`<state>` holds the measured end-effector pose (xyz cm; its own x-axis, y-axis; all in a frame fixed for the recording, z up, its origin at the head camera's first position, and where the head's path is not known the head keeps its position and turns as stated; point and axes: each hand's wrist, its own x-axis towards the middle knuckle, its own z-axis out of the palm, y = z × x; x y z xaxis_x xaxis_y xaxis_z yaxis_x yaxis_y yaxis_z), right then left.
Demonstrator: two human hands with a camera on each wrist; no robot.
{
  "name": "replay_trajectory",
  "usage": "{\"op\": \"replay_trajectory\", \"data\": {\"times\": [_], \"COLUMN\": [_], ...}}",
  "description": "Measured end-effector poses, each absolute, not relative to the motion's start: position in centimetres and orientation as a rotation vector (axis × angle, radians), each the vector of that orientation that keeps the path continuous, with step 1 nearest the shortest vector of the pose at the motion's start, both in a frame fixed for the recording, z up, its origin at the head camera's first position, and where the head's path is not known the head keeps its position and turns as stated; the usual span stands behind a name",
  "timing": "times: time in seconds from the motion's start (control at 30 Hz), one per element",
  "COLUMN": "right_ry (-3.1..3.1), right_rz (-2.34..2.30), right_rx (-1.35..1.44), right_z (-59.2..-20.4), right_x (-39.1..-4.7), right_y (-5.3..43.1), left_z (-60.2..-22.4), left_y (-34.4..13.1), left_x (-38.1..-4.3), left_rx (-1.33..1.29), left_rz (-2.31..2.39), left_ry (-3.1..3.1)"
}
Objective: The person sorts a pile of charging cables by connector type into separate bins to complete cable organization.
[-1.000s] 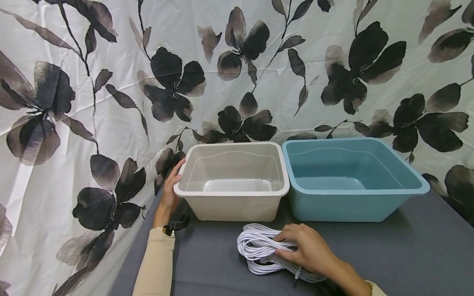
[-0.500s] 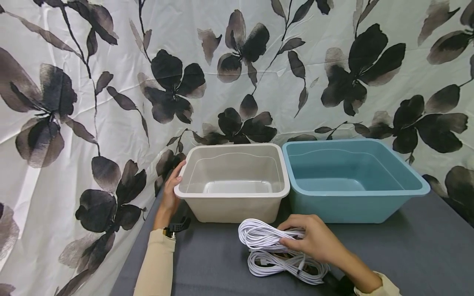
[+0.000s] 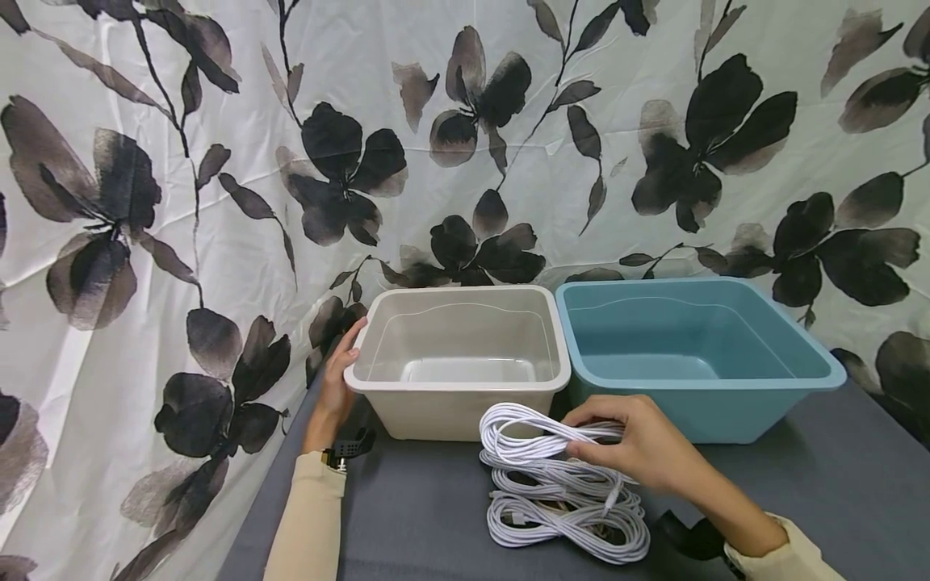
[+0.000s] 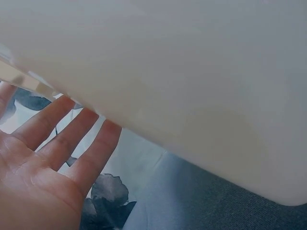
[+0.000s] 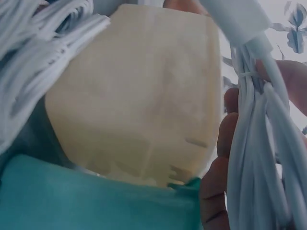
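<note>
A coiled white cable (image 3: pixel 512 440) hangs from my right hand (image 3: pixel 643 448), pinched between thumb and fingers. In the right wrist view the held cable (image 5: pixel 254 158) shows a thin tie and a thick white connector end. Below it, another coiled white cable (image 3: pixel 581 545) lies on the grey cloth, partly overlapped by the held one. My left hand (image 3: pixel 337 387) touches the left side of the beige tub (image 3: pixel 454 415). In the left wrist view the fingers (image 4: pixel 93 155) are extended against the tub wall.
Right of the beige tub stands a teal tub (image 3: pixel 668 411), rims nearly touching. Both stand on a grey cloth surface (image 3: pixel 414 508). A floral curtain (image 3: pixel 240 48) hangs behind and to the left. A dark object (image 3: pixel 686 537) shows by the right wrist.
My right hand has lifted one cable coil up and slightly away, toward the tubs, separating it from the coil left on the cloth. The left hand stays at the beige tub.
</note>
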<state>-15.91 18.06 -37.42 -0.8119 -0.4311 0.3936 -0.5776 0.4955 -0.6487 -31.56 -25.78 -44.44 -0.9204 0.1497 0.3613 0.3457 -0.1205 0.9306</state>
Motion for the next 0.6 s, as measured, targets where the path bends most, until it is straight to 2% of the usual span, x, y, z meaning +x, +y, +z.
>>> {"op": "replay_trajectory", "data": {"times": [0.3, 0.6], "right_ry": [-2.598, -2.598], "right_rz": [1.257, 1.262], "right_rx": [0.829, 0.785], "right_z": [-34.8, -32.3], "right_x": [-16.4, -18.7], "right_y": [19.8, 22.8], "left_z": [-44.4, -44.5], "left_y": [-25.6, -25.7], "left_x": [-31.5, -31.6], "left_rx": [-0.558, -0.541], "left_rz": [-2.185, -2.166], "left_ry": [-1.985, -1.998]}}
